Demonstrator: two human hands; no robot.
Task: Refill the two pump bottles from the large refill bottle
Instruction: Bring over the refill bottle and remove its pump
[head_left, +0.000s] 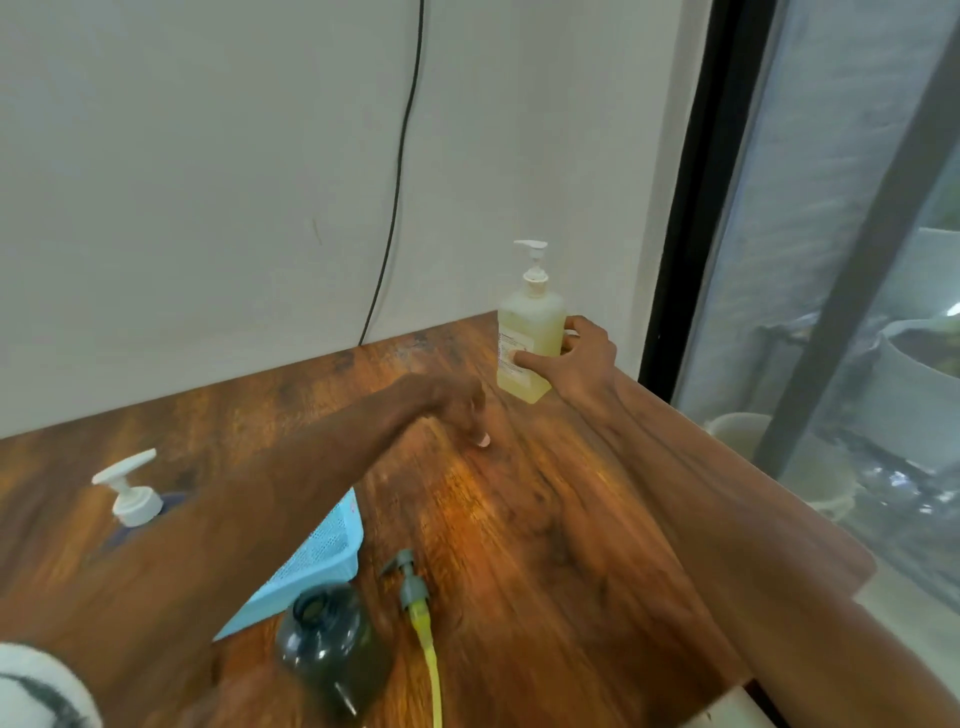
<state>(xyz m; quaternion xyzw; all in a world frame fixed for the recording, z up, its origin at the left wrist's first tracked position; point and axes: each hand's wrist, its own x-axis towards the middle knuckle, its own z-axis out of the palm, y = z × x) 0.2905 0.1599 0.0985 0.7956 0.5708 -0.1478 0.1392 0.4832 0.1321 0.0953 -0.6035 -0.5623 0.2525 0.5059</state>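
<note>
The reddish-brown wooden bench (545, 519) shows strong grain under a glossy finish. At upper right, the square yellow translucent plastic pump bottle (531, 332) looks smooth. The round dark smoky bottle (332, 654) at the bottom is glossy, and the pale blue basket (322, 556) beside it is perforated plastic.

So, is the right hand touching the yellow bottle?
Touching. The head view shows the right hand on the yellow bottle, thumb across its label, fingers curled round the far side.
</note>
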